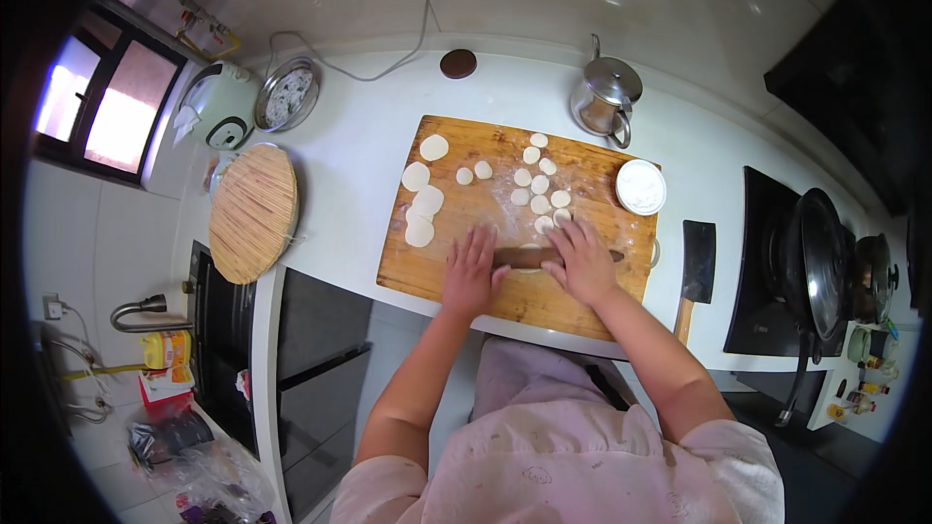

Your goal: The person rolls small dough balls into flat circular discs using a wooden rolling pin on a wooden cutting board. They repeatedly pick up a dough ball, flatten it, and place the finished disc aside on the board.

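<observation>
A dark wooden rolling pin (525, 258) lies crosswise near the front of a floured wooden board (437, 270). My left hand (472, 268) is closed over its left end, thumb on the near side. Toward the other end, my right hand (581, 262) grips the pin, whose tip sticks out past the palm. Under the pin, the edge of a dough piece (528, 271) shows; the rest is hidden. Several small dough rounds (523, 178) lie beyond my hands. Larger flat wrappers (427, 200) sit at the board's left, some overlapping. A white bowl of flour (641, 186) stands at the right.
A cleaver (697, 262) lies right of the board, beside a black stove (752, 272) with a lidded pan (821, 252). Behind stand a steel pot (609, 94) and a dark round lid (458, 63). Leftward are a woven round cover (254, 213), a metal bowl (287, 95) and a rice cooker (216, 105).
</observation>
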`<state>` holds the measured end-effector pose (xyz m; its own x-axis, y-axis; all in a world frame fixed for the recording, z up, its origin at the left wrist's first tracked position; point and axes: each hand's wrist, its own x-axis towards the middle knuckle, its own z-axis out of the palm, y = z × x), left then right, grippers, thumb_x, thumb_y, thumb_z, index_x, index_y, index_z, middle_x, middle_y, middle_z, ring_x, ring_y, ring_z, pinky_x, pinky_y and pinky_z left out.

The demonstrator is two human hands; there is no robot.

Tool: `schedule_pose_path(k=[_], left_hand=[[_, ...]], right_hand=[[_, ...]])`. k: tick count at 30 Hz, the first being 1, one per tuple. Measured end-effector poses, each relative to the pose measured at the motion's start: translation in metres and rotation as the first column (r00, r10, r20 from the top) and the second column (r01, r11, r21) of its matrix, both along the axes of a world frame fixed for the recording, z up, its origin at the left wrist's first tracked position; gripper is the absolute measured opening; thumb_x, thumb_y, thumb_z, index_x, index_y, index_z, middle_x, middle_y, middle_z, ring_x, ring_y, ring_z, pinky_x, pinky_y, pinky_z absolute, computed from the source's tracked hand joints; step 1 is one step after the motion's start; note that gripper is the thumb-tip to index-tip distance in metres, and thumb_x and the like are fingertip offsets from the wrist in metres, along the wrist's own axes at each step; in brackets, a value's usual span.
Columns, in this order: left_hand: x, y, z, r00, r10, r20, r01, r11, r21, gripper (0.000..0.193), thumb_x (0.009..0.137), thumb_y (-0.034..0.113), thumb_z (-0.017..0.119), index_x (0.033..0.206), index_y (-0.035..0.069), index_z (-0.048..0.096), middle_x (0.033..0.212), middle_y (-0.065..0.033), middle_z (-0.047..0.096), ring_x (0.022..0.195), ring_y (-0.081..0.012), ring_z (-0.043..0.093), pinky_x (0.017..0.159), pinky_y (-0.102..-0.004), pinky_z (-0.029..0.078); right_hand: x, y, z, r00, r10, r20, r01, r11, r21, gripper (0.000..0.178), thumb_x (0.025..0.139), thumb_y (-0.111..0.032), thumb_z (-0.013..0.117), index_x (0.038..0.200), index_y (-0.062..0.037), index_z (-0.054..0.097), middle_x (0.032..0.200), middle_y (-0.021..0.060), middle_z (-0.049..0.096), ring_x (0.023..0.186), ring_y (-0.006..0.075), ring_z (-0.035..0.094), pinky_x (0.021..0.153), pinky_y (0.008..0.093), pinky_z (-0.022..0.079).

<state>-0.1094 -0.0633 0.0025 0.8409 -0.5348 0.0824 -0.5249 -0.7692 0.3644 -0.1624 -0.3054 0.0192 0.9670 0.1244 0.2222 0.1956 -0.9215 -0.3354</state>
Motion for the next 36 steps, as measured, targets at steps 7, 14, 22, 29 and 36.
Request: schedule_pose_path(k=[7,14,22,29,36], left_hand=[[0.033,-0.017,-0.01,0.997,0.019,0.069,-0.021,0.999,0.027,0.072,0.095,0.037,0.061,0.154,0.006,0.034,0.16,-0.0153,0.034,0.149,-0.0365,0.03,0.119,-0.056,0.023],[-0.014,0.017,0.006,0.988,-0.135,-0.072,0.134,0.991,-0.012,0.063,0.095,0.034,0.061,0.148,0.004,0.043,0.152,-0.0149,0.046,0.141,-0.0349,0.043,0.115,-0.0504,0.032],[0.037,-0.032,0.019,0.767,-0.471,-0.437,0.393,0.882,-0.261,0.063,0.081,0.026,0.079,0.138,0.011,0.058,0.139,-0.0142,0.06,0.127,-0.0331,0.056,0.108,-0.0426,0.043],[0.018,-0.02,0.015,0.764,-0.566,-0.309,0.531,0.824,-0.197,0.065,0.075,0.017,0.081,0.136,0.013,0.06,0.132,-0.0105,0.064,0.123,-0.0307,0.058,0.107,-0.0418,0.045],[0.008,-0.014,-0.004,0.87,-0.462,-0.173,0.402,0.867,-0.295,0.042,0.084,0.017,0.075,0.125,0.012,0.068,0.121,-0.0093,0.069,0.112,-0.0301,0.065,0.097,-0.0414,0.051]], right_hand=[[0.029,-0.004,-0.011,0.987,-0.148,-0.061,0.148,0.989,0.001,0.071,0.088,-0.038,0.07,0.148,-0.0089,0.045,0.153,0.015,0.042,0.143,0.0379,0.036,0.118,0.0482,0.032],[-0.055,0.016,-0.006,0.991,-0.02,-0.13,0.028,0.998,0.06,0.076,0.087,-0.035,0.072,0.149,-0.0046,0.04,0.151,0.0152,0.045,0.14,0.036,0.041,0.116,0.0497,0.033],[-0.077,0.023,-0.006,0.991,-0.018,-0.131,0.034,0.992,0.121,0.072,0.08,-0.02,0.076,0.144,-0.0052,0.047,0.135,0.0117,0.055,0.127,0.0324,0.051,0.113,0.0454,0.037],[-0.058,0.018,-0.005,0.988,-0.019,-0.156,0.037,0.993,0.114,0.064,0.077,-0.014,0.077,0.137,-0.0107,0.054,0.122,0.0079,0.058,0.114,0.0293,0.055,0.1,0.0418,0.045],[-0.042,0.005,0.001,0.976,0.068,-0.209,-0.031,0.984,0.175,0.051,0.076,-0.012,0.077,0.125,-0.011,0.06,0.116,0.008,0.058,0.111,0.0298,0.056,0.096,0.0418,0.047]])
